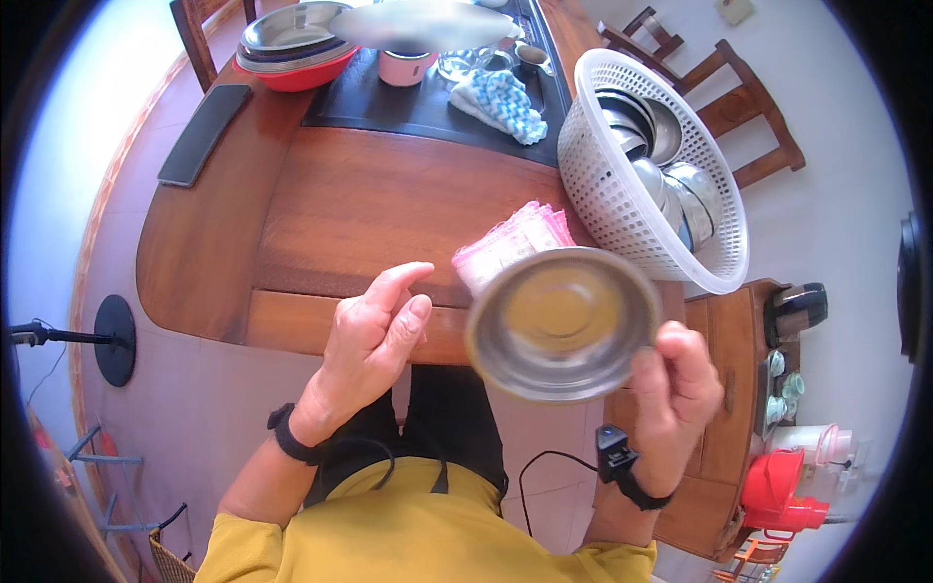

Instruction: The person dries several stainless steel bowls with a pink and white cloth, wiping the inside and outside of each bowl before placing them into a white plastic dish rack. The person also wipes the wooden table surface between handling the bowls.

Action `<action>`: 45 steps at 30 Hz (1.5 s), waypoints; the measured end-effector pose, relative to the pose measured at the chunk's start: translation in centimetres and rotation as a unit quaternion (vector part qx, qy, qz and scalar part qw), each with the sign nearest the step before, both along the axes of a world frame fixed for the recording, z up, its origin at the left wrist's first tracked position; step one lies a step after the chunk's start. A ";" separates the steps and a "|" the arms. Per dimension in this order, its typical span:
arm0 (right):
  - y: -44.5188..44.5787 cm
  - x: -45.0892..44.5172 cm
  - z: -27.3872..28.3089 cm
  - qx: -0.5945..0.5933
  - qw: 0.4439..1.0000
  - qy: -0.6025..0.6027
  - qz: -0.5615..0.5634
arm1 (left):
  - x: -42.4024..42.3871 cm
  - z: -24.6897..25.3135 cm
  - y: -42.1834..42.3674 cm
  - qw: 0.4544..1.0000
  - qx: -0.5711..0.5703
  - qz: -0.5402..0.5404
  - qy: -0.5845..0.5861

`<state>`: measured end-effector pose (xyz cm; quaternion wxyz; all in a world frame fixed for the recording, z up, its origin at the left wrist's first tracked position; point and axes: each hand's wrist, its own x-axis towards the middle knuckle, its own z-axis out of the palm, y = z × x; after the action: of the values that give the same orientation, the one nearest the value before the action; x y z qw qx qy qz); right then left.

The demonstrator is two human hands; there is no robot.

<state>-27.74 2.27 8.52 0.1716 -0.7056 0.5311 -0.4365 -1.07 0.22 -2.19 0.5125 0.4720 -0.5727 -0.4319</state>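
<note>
My right hand [678, 379] grips the rim of a round stainless steel bowl [565, 321], thumb on the inner side. The bowl is tilted so that its inside faces me, and it looks slightly blurred. To its left, my left hand [379, 328] is raised near the table's front edge, holding nothing, with thumb and forefinger apart. A folded pink-edged cloth [514, 248] lies on the wooden table [350, 204], partly hidden behind the bowl. Several metal bowls [674, 189] are stacked in a white perforated plastic basket [627, 218] at the table's right side.
Toward the back, a black tea tray [379, 109] bears a blue-and-white cloth [503, 102] and a pink cup [404, 69]. Metal basins over a red one [299, 51] stand at the back left, near a dark phone [205, 135]. A wooden cabinet [718, 452] is at right.
</note>
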 end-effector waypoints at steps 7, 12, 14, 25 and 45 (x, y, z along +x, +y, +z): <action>0.2 -7.2 5.0 -0.150 0.969 0.057 -0.189 | -0.2 -0.9 0.0 0.997 -0.072 0.011 -0.028; -4.1 -11.5 7.0 -0.223 0.922 0.209 -0.236 | -0.4 -1.3 0.0 0.996 -0.079 0.014 -0.030; -5.7 -12.6 7.9 -0.217 0.901 0.274 -0.257 | -0.2 -1.2 0.0 0.996 -0.077 0.015 -0.031; -13.3 -15.6 9.3 -0.275 0.781 0.528 -0.189 | -0.2 -0.7 0.1 0.998 -0.063 0.008 -0.030; -19.9 -16.3 7.9 -0.199 0.716 0.659 -0.115 | -0.2 -0.9 0.1 0.997 -0.071 0.008 -0.038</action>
<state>-44.08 -17.67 16.39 -0.4182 -0.7659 0.4876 0.0272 -1.26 0.29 -3.08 0.5264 0.4549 -0.6170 -0.3678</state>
